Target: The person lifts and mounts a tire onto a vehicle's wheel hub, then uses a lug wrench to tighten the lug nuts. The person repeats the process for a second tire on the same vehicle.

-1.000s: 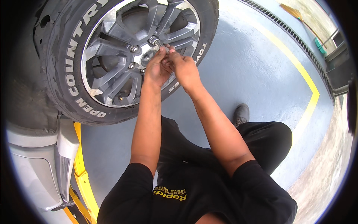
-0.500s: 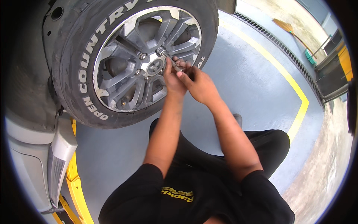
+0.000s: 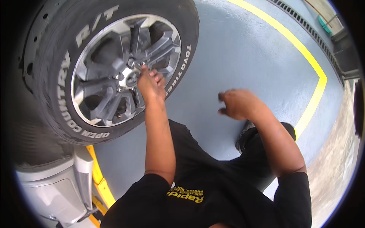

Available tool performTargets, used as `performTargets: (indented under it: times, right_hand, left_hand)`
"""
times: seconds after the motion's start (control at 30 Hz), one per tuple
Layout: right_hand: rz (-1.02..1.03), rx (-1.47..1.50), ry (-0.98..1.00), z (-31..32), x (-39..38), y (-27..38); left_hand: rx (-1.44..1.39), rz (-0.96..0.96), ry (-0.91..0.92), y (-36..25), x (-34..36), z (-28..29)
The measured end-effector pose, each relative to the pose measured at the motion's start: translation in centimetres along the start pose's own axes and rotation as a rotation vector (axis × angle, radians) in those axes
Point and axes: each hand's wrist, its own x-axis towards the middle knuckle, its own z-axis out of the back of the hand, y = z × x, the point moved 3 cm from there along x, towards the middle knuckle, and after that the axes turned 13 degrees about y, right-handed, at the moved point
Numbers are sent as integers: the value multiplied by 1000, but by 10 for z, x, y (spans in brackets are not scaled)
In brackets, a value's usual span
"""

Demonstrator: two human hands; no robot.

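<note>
My left hand (image 3: pixel 152 83) reaches to the hub of an alloy wheel (image 3: pixel 110 110). Its thumb and forefinger meet a shiny metal lug nut (image 3: pixel 143 64) beside the centre cap (image 3: pixel 132 78); the other fingers curl inward. Another lug nut (image 3: pixel 131 62) shows just left of those fingertips, seated in the wheel. Well away from the tyre, over the floor on the right, hangs my right hand (image 3: pixel 241 104). Motion smears it, with thumb and forefinger apart and a dark spot at one fingertip; I cannot make out whether it holds anything.
A black tyre (image 3: pixel 53 68) with raised pale lettering surrounds the wheel. Below it are a silver body panel (image 3: pixel 53 193) and a yellow metal arm (image 3: pixel 100 182). A yellow line (image 3: pixel 296 41) crosses the grey floor (image 3: pixel 243 49); a drain grate (image 3: pixel 304 22) and a green dustpan (image 3: pixel 324 24) lie beyond.
My right hand has left the wheel and moved right. The slim metal socket tool that both hands held at the hub is no longer visible. My left hand stays at the hub; the view has shifted.
</note>
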Motion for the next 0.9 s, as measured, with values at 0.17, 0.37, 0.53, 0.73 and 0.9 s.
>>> performTargets:
  times: [0.17, 0.37, 0.53, 0.73, 0.9]
  right_hand:
    - [78, 621, 94, 31, 21, -40]
    - [-77, 1111, 60, -2, -62, -70]
    - [-476, 1534, -71, -26, -250, -89]
    - [-963, 1388, 107, -168, -410, -134]
    - [-1133, 1396, 186, -267, -445, -99]
  left_hand:
    - [729, 53, -400, -12, 7, 22]
    - [1467, 244, -823, -20, 10, -32]
    - [-182, 151, -299, 4, 15, 44]
    - [-788, 122, 443, -10, 16, 17]
    - [796, 261, -674, -16, 14, 10]
